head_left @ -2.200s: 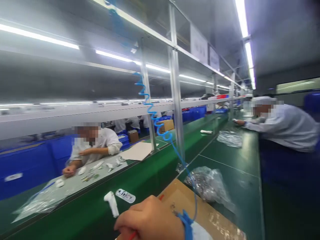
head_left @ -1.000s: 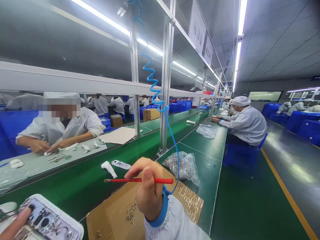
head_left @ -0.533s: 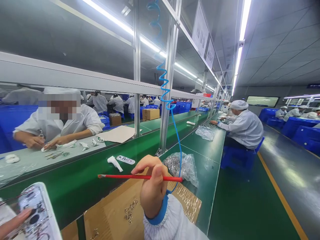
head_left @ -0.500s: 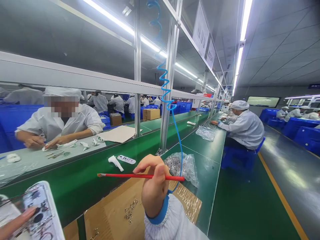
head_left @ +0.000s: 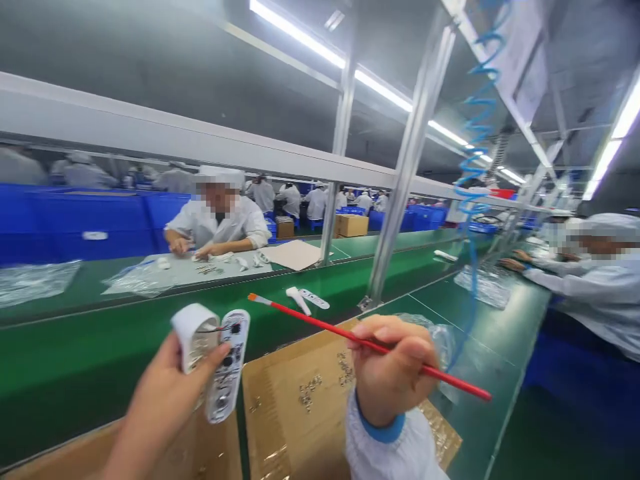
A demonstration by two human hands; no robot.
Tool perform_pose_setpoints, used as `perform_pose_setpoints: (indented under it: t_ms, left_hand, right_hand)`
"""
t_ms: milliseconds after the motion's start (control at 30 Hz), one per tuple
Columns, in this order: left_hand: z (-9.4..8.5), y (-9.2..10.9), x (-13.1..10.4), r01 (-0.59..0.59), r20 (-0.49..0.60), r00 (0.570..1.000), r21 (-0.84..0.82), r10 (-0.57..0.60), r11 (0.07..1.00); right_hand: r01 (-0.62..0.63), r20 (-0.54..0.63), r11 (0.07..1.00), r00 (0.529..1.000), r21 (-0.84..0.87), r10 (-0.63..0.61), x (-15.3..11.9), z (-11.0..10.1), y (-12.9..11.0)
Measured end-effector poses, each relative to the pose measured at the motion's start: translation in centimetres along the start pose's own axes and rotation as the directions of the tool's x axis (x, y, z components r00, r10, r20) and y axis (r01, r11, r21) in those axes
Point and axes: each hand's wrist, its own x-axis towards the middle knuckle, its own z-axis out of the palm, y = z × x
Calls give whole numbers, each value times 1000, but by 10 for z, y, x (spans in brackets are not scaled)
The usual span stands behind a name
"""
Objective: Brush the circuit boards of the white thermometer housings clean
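Note:
My left hand (head_left: pixel 167 387) is closed around a curved white plastic housing (head_left: pixel 193 327). Joined to it by thin wires is a long rounded panel with a circuit board (head_left: pixel 227 377), and my thumb presses on the board's edge. In my right hand (head_left: pixel 393 367) is a slim red paintbrush (head_left: pixel 320 325), pinched between thumb and fingers. Its pale-orange bristles point up and left, above the green belt, apart from the circuit board.
Small metal parts (head_left: pixel 310 393) lie on cardboard (head_left: pixel 275 433) below my hands. The green belt (head_left: pixel 125 353) carries a white plastic piece (head_left: pixel 299 301) and an oval board (head_left: pixel 316 299). A blue coiled hose (head_left: pixel 473 260) hangs at right. Co-workers sit opposite (head_left: pixel 220 227) and right (head_left: pixel 610 280).
The view has swung left. My left hand and the wired housing have come fully into view, raised. The paintbrush has tilted, its bristle end now higher than its handle end.

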Motion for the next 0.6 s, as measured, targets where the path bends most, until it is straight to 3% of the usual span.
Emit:
perform_pose_setpoints:
  t_ms: [233, 400, 600]
  left_hand:
    - [2, 14, -16, -40, 74, 996, -17, 41, 999]
    - [1, 13, -18, -67, 69, 995, -7, 68, 998]
    - [3, 6, -15, -84, 19, 996, -52, 85, 995]
  right_hand:
    - [89, 30, 995, 995, 43, -91, -5, 7, -5]
    - [102, -121, 995, 987, -14, -103, -5, 14, -8]
    - [73, 12, 997, 997, -10, -73, -6, 11, -6]
